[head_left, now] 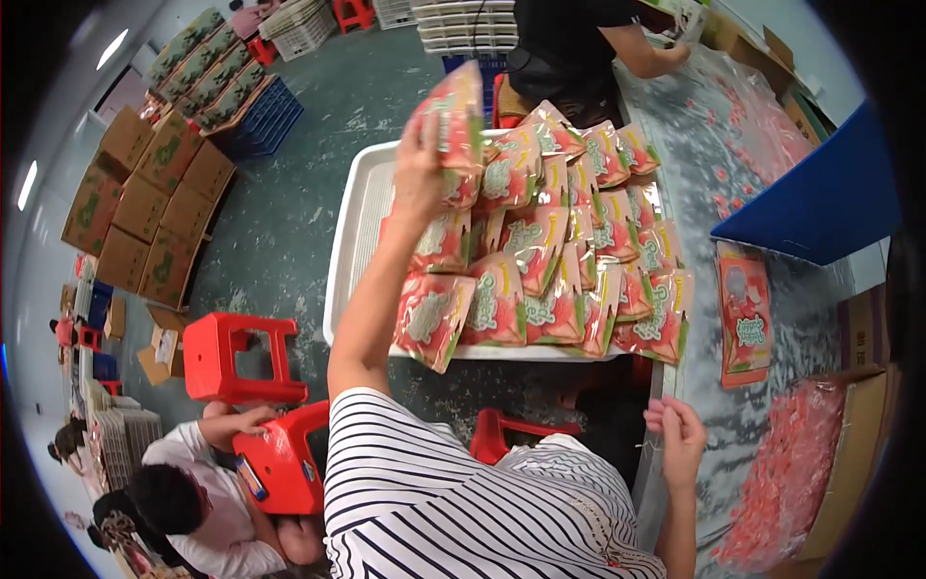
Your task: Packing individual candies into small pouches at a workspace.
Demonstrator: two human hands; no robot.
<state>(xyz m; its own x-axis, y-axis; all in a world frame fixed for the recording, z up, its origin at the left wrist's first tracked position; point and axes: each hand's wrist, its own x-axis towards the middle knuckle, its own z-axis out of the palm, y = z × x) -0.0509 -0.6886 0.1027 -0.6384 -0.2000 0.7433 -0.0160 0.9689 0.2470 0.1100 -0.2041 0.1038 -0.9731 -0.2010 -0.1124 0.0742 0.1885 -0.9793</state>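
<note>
My left hand (419,179) is raised over the left part of a white tray (362,227). Its fingers close on a shiny red-and-pink snack pouch (461,116), slightly blurred, held upright above the others. Several rows of like filled pouches (526,241) with green edges lean and overlap in the tray, leaving a ribbed strip of its left side bare. Off the tray's near right corner, my right hand (680,434) hovers by the metal edge of the worktable, fingers curled together with nothing visible in them. Flat pouches (744,314) lie stacked on the table nearby.
A blue panel (820,193) stands on the worktable (694,232). Small red-wrapped pieces (786,473) fill a box at near right. Red stools (241,357) stand at left, where a person (193,492) sits low. Another person (569,58) works beyond the tray. Cartons (145,207) are stacked far left.
</note>
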